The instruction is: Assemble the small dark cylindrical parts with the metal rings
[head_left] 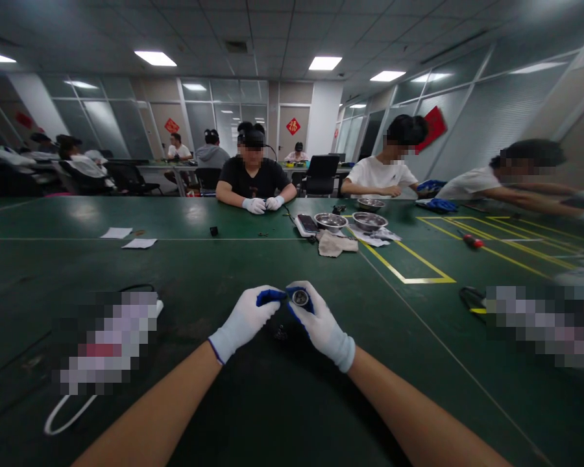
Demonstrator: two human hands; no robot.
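Note:
Both of my hands wear white gloves with blue palms and meet above the green table [199, 402]. My right hand [318, 321] is wrapped around a small round dark part with a silvery rim [300, 298], its round end facing me. Close beside it, my left hand [249, 316] has thumb and fingers pinched together; whatever they may hold is too small and dark to make out. Below the hands lies a little cluster of small dark pieces [281, 333] on the table.
Metal bowls [331, 222] stand beyond my hands, near a beige cloth [337, 244]. White papers [139, 244] lie at left. A red-handled tool [473, 241] and yellow tape lines [431, 281] are at right. A person [253, 175] with gloved hands sits opposite.

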